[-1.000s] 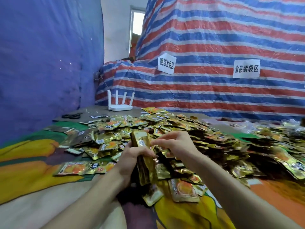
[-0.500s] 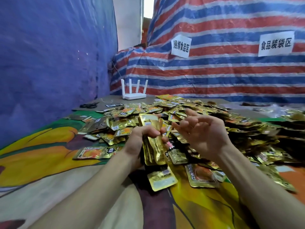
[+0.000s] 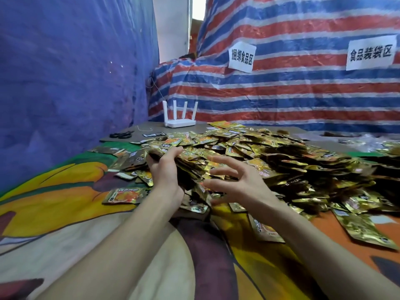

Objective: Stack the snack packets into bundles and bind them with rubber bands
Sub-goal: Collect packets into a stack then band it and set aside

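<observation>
A big heap of gold snack packets (image 3: 270,152) covers the middle and right of the colourful cloth. My left hand (image 3: 165,169) grips a stack of gold packets (image 3: 188,169), held on edge just above the near side of the heap. My right hand (image 3: 238,180) hovers to the right of that stack, fingers spread and slightly bent, with nothing in it. Loose packets lie flat in front, one orange-faced packet (image 3: 124,195) to the left of my left wrist. No rubber band can be made out.
A white router (image 3: 179,122) with several antennas stands at the back. Black scissors (image 3: 121,134) lie at the back left on grey board. Blue tarp rises on the left, striped tarp with two paper signs (image 3: 241,54) behind. More packets lie at the right edge (image 3: 363,226).
My right hand let go of the stack's top and opened, then dropped lower beside it. My left hand tilted the stack from upright to slanting away. The view moved closer.
</observation>
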### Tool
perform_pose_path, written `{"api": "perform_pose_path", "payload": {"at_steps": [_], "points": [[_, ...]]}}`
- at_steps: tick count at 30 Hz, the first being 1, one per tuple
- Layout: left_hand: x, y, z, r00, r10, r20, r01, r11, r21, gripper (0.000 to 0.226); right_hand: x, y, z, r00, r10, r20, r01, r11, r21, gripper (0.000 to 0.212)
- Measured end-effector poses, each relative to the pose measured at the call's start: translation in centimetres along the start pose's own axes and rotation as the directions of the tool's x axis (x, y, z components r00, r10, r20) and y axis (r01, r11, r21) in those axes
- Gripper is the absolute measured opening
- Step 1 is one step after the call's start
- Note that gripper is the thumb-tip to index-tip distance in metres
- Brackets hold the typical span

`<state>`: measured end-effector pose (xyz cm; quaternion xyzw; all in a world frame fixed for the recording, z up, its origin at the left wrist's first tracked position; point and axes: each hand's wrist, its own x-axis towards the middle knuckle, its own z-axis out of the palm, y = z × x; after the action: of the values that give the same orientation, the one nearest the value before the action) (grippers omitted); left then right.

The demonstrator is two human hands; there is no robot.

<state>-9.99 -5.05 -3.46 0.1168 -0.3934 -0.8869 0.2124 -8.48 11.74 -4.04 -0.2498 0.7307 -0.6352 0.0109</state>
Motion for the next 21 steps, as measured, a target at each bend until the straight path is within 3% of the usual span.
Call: {"api": "perform_pose_path", "payload": {"at_steps": [3, 8, 11, 12, 15, 18, 21], "points": [[-0.3, -0.1, 0.3, 0.999, 0.025, -0.044, -0.026, 1.0, -0.004, 0.046, 0.1, 0.0, 1.5, 0.996, -0.072, -0.056, 0.066, 0.992, -0.107, 0.052], [-1.3, -0.5, 0.7, 0.998, -0.062, 0.004, 0.062, 0.998, -0.031, 0.042, 0.1, 0.2, 2.0, 0.992, -0.055, -0.117, 0.054, 0.998, -0.013, 0.06], [-2.1, -0.8, 1.3, 0.997, -0.064, 0.033, 0.062, 0.996, 0.057, 0.085, -0.1, 0.2, 2.4, 0.984, -0.152, -0.093, 0.145, 0.986, -0.078, 0.062], [-2.1, -0.9, 1.3, 0.998, -0.049, 0.04, 0.044, 0.994, 0.101, 0.087, -0.1, 0.2, 2.6, 0.979, -0.184, -0.088, 0.174, 0.979, -0.11, 0.063], [-2.0, -1.1, 1.0, 0.997, -0.037, 0.063, 0.027, 0.987, 0.158, 0.057, -0.1, 0.3, 2.7, 0.972, -0.212, -0.1, 0.195, 0.968, -0.156, 0.07], [-2.2, -1.3, 1.0, 0.983, -0.07, 0.171, 0.053, 0.993, 0.103, 0.015, -0.1, 0.5, 2.7, 0.964, -0.236, -0.119, 0.221, 0.967, -0.128, 0.067], [-2.5, -1.2, 1.2, 0.956, -0.16, 0.246, 0.15, 0.987, 0.057, 0.032, -0.1, 0.7, 2.6, 0.952, -0.266, -0.154, 0.246, 0.96, -0.134, 0.065]]}}
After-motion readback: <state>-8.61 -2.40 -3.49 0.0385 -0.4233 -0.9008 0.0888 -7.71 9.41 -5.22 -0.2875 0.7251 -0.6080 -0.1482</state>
